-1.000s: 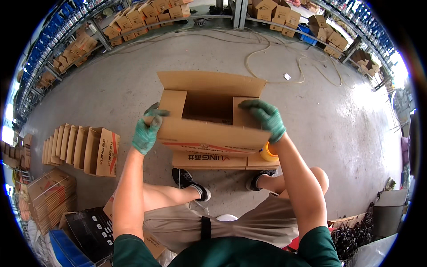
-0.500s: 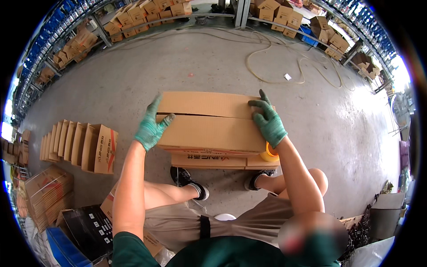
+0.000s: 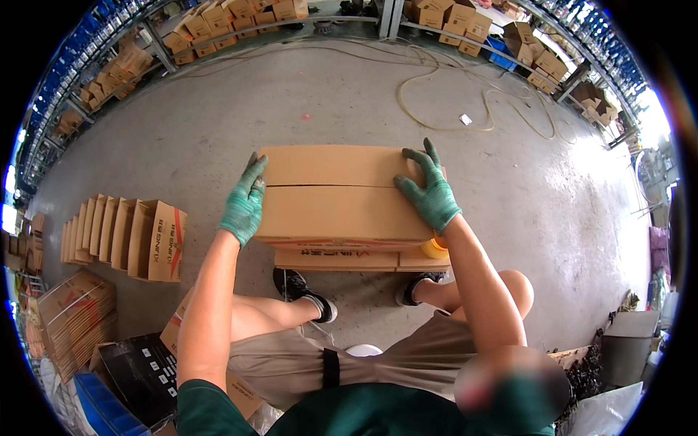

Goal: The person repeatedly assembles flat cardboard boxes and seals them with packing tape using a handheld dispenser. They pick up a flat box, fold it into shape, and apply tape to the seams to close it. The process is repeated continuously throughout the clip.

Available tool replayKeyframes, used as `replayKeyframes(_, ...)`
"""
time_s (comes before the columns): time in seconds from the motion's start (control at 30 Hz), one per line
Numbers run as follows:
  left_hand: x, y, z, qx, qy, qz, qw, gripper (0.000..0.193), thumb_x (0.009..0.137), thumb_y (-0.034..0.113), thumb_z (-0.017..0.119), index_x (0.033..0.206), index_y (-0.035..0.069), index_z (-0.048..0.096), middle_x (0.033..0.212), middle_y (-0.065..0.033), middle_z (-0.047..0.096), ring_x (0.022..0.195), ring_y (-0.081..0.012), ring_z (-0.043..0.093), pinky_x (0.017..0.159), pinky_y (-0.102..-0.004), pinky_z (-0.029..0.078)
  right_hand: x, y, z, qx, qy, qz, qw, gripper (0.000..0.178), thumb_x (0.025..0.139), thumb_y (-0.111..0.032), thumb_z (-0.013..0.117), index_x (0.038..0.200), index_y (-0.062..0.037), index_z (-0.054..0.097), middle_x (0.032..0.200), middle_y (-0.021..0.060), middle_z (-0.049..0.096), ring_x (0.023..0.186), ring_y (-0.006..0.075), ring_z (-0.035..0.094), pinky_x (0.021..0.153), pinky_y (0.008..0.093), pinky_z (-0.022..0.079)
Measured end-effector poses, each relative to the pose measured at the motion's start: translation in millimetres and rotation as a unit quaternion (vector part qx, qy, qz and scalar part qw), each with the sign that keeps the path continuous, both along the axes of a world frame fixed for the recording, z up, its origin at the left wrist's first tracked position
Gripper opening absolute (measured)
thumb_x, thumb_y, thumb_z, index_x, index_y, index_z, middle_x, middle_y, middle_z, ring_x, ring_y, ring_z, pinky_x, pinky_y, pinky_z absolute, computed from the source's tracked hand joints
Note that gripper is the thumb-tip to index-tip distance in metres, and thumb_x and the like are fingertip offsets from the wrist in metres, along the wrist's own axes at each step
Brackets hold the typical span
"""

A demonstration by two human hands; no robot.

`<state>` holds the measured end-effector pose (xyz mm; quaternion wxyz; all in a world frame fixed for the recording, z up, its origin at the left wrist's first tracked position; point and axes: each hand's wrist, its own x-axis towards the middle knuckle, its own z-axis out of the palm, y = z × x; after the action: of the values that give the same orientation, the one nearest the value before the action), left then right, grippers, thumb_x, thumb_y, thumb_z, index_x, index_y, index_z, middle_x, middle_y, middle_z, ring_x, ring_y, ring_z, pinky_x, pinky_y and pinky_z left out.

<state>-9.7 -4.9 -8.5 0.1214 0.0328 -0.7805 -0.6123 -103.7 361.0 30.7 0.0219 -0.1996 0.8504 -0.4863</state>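
Observation:
A brown cardboard box (image 3: 334, 211) stands before me, its two long top flaps folded down so that their edges almost meet. My left hand (image 3: 243, 203), in a green-coated glove, presses flat against the box's left end with its fingers pointing away from me. Over the right end, my gloved right hand (image 3: 430, 185) grips the edge, thumb resting on the top and fingers spread. Flattened cardboard (image 3: 334, 259) lies under the box. A yellow tape roll (image 3: 436, 248) shows partly beside the box's near right corner, below my right wrist.
Several opened cartons (image 3: 123, 234) stand in a row on the floor at left. Nearer lie a stack of flat cartons (image 3: 76, 316) and a black box (image 3: 142, 374). A pale hose (image 3: 407, 102) loops over the far floor. Shelving with cartons (image 3: 233, 18) runs along the back.
The gap between the top flaps has narrowed. My left thumb has moved off the top toward the left end, and my right hand has shifted slightly left and away from me.

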Motion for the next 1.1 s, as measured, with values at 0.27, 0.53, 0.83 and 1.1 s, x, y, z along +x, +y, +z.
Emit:
replayKeyframes(0.27, 0.1, 2.6, 6.3, -0.096, -0.037, 0.046, 0.994, 0.038, 0.106, 0.009, 0.046, 0.143, 0.015, 0.055, 0.163, -0.0121, 0.031, 0.149, -0.0227, 0.032, 0.122, -0.0324, 0.028, -25.7, 42.5, -16.2, -0.233, -0.200, -0.044, 0.951, 0.048, 0.095, -0.028, 0.066, 0.140, -0.0149, 0.053, 0.145, 0.0177, 0.053, 0.135, 0.0353, 0.051, 0.105, 0.0447, 0.046)
replayKeyframes(0.53, -3.4, 1.3, -5.5, -0.127, -0.018, 0.071, 0.989, 0.036, 0.105, 0.009, 0.048, 0.139, 0.013, 0.059, 0.158, -0.0111, 0.041, 0.143, -0.0202, 0.042, 0.118, -0.0290, 0.035, 17.4, 62.7, -132.3, 0.334, -0.159, -0.189, 0.909, 0.061, 0.089, -0.044, 0.070, 0.141, -0.0218, 0.047, 0.116, 0.0077, 0.068, 0.102, 0.0251, 0.065, 0.089, 0.0341, 0.050)
replayKeyframes(0.83, 4.0, 5.1, 1.8, -0.173, -0.041, 0.107, 0.978, 0.035, 0.106, 0.011, 0.047, 0.137, 0.015, 0.061, 0.157, -0.0081, 0.042, 0.142, -0.0233, 0.043, 0.119, -0.0333, 0.038, -28.6, 90.6, -20.0, -0.174, -0.198, -0.100, 0.960, 0.039, 0.093, -0.019, 0.062, 0.130, -0.0082, 0.063, 0.113, 0.0118, 0.068, 0.096, 0.0220, 0.068, 0.086, 0.0326, 0.056)
replayKeyframes(1.1, 2.8, 24.5, 31.3, -0.216, -0.083, 0.114, 0.966, 0.035, 0.105, 0.007, 0.047, 0.136, 0.012, 0.061, 0.157, -0.0067, 0.042, 0.140, -0.0217, 0.045, 0.118, -0.0327, 0.040, -33.4, 2.8, 101.7, -0.140, -0.114, 0.165, 0.970, 0.045, 0.094, -0.032, 0.065, 0.123, 0.0022, 0.066, 0.107, 0.0125, 0.070, 0.095, 0.0174, 0.065, 0.088, 0.0306, 0.054)
